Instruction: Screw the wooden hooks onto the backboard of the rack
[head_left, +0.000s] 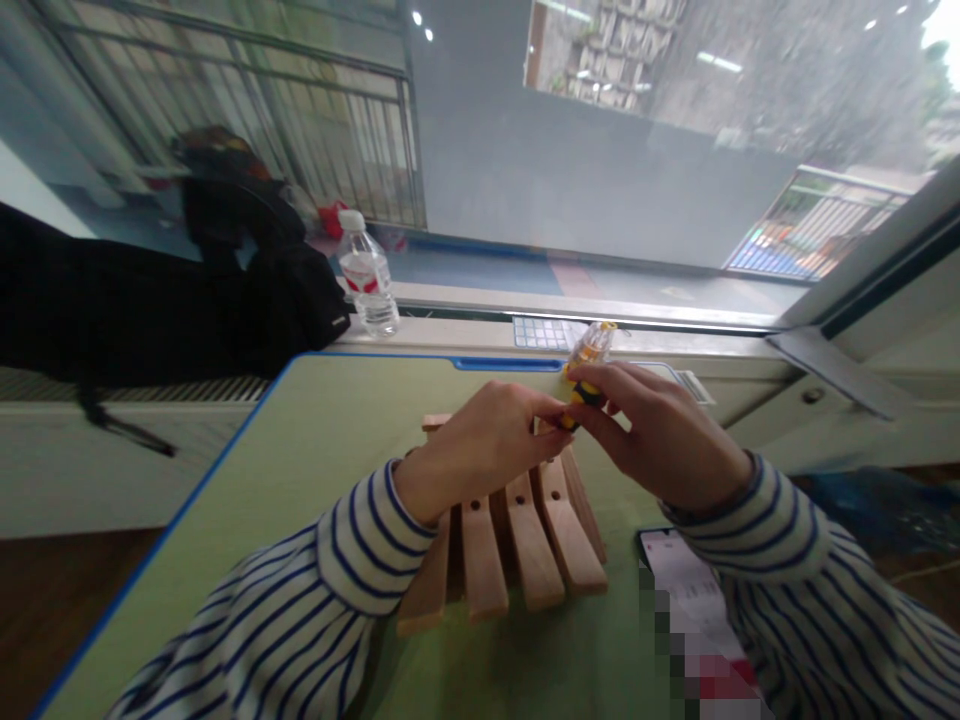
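Over the wooden xylophone (517, 545), my right hand (660, 435) is closed around a short yellow-and-black screwdriver (587, 394). The fingers of my left hand (484, 440) pinch the lower left end of that screwdriver, so its tip is hidden. Several pale wooden bars with dark holes or screw heads make up the xylophone, which lies on the green table (330, 440). My left hand and wrist cover its upper left part. Just behind my right fingertips is a clear packet (595, 345) with orange and yellow in it.
A phone (679, 570) lies by my right forearm, partly blurred out. On the window sill stand a water bottle (369, 280) and a white grid-patterned sheet (541, 332). A black bag (165, 310) rests at the left. The table has a blue edge (187, 490).
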